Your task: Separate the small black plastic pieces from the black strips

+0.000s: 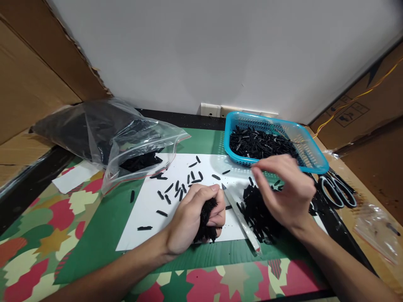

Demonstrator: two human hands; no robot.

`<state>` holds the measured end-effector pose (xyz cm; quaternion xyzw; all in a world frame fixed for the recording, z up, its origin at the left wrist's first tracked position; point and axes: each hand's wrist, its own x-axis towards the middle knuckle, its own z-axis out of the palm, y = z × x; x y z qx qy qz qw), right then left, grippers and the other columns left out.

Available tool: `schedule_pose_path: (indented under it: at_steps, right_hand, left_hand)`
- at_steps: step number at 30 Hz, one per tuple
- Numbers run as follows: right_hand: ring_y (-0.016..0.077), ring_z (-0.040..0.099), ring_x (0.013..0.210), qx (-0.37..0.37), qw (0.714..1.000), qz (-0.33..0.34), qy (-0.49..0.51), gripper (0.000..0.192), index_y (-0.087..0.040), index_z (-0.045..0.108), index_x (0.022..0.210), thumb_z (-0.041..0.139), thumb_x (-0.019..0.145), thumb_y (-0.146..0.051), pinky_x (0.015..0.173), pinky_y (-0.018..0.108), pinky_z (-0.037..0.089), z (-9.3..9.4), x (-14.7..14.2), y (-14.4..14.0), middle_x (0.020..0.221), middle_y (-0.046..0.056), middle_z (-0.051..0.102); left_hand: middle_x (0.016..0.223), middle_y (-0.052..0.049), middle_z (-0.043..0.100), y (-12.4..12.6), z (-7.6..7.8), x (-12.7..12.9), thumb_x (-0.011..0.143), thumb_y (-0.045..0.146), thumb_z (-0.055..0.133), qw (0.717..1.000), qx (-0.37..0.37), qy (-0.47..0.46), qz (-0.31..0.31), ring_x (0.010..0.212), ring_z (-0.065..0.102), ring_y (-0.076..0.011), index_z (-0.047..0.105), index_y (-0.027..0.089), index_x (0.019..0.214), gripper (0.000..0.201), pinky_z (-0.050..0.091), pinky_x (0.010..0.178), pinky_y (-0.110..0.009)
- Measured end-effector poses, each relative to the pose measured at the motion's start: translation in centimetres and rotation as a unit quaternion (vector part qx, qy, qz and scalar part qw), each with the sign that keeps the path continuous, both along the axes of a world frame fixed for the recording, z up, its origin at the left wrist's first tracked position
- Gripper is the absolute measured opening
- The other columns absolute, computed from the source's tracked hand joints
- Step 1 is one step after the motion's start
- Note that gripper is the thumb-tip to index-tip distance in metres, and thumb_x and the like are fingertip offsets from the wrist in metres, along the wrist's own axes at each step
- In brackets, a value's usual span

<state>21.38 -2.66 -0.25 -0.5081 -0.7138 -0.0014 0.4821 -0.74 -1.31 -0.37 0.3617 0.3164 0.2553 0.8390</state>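
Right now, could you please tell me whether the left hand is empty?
No, the left hand is closed around a bunch of black strips.

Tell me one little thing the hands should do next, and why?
Perhaps the right hand could pick one from the heap of black strips: that heap looks close to it, and the left hand is wrapped around a bunch of black strips. I can't tell whether the right hand holds one now.

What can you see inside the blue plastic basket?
Black strips are heaped in the blue plastic basket; the floor beneath them and the heap's lower layers are covered, so cannot be seen.
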Motion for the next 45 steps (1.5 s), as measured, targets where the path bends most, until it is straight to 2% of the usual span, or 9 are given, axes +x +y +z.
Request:
schedule_pose_path:
  at_steps: [2,4,8,10,12,22,27,36,45]
  right_hand:
    - [0.0328,0.064,0.103,0.04,0.986,-0.147,-0.063,0.01,-0.025,0.078,0.104,0.073,0.096,-0.021,0.097,0.054,0.044,0.0,1.2,0.8,0.106,0.009,0.079]
    - [0.0347,0.062,0.11,0.041,0.978,-0.191,-0.071,0.015,-0.024,0.077,0.111,0.072,0.097,-0.023,0.098,0.055,0.043,0.2,1.8,1.2,0.115,0.011,0.077]
    - [0.0268,0.066,0.098,-0.036,0.998,0.042,-0.001,0.013,-0.024,0.074,0.109,0.068,0.099,-0.019,0.088,0.045,0.049,0.7,0.0,0.1,0.102,0.007,0.077]
    - [0.0227,0.067,0.09,-0.096,0.979,0.179,0.036,0.009,-0.023,0.073,0.105,0.07,0.099,-0.018,0.085,0.041,0.05,0.8,-1.5,-0.9,0.096,0.004,0.077]
    - [0.0201,0.067,0.087,-0.141,0.959,0.236,0.067,0.006,-0.021,0.074,0.104,0.073,0.098,-0.018,0.084,0.038,0.049,0.7,-2.7,-1.6,0.094,0.003,0.077]
    - [0.0175,0.068,0.084,-0.237,0.933,0.224,0.149,0.011,-0.02,0.076,0.091,0.07,0.097,-0.014,0.081,0.033,0.051,0.3,-3.6,-1.7,0.088,0.002,0.076]
    - [0.0167,0.061,0.072,-0.277,0.918,0.17,0.224,0.009,-0.02,0.079,0.089,0.073,0.095,-0.023,0.065,0.03,0.047,0.2,-3.1,-1.4,0.082,0.004,0.073]
    - [0.0092,0.048,0.056,-0.357,0.815,0.223,0.399,0.032,-0.016,0.075,0.08,0.087,0.084,-0.046,0.053,0.022,0.042,0.1,-3.1,-0.4,0.066,-0.002,0.063]
    - [0.0095,0.049,0.056,-0.356,0.823,0.226,0.38,0.03,-0.017,0.075,0.085,0.083,0.088,-0.045,0.052,0.023,0.04,-0.3,-3.1,-0.5,0.068,-0.002,0.063]
  left_hand:
    - [0.052,0.006,0.036,0.0,-0.1,0.0,0.102,0.048,0.048,1.0,0.0,0.008,0.003,0.046,0.025,-0.0083,0.046,0.02,0.062,0.049,0.025,0.044,-0.021]
    - [0.053,0.006,0.037,0.0,-0.2,0.1,0.101,0.048,0.049,1.0,0.002,0.025,0.006,0.046,0.025,-0.0078,0.046,0.02,0.063,0.048,0.025,0.044,-0.02]
    - [0.053,0.006,0.041,0.0,-0.3,0.4,0.098,0.054,0.055,0.997,0.011,0.071,0.019,0.045,0.032,-0.0079,0.047,0.02,0.065,0.048,0.03,0.045,-0.02]
    - [0.057,0.006,0.044,0.0,-0.2,0.6,0.092,0.058,0.066,0.995,0.011,0.081,0.059,0.047,0.036,-0.0084,0.05,0.02,0.069,0.047,0.034,0.046,-0.021]
    - [0.062,0.005,0.048,-0.1,0.0,0.8,0.082,0.06,0.077,0.991,0.013,0.091,0.102,0.052,0.041,-0.0092,0.051,0.02,0.074,0.049,0.037,0.049,-0.022]
    - [0.057,0.005,0.043,-0.3,-0.1,0.8,0.094,0.064,0.065,0.994,0.039,0.094,0.041,0.054,0.038,-0.0093,0.051,0.019,0.069,0.054,0.038,0.05,-0.02]
    - [0.056,0.006,0.04,0.2,-0.3,0.4,0.096,0.056,0.06,0.998,-0.008,0.062,0.027,0.046,0.034,-0.0082,0.045,0.02,0.066,0.05,0.028,0.041,-0.019]
    - [0.053,0.004,0.038,0.2,0.3,-0.3,0.1,0.042,0.053,1.0,0.016,0.008,-0.02,0.046,0.031,-0.009,0.044,0.02,0.063,0.044,0.027,0.046,-0.023]
    - [0.054,0.005,0.037,0.3,-0.1,-0.4,0.097,0.034,0.053,1.0,0.004,-0.02,-0.009,0.048,0.025,-0.0089,0.045,0.02,0.063,0.038,0.022,0.044,-0.022]
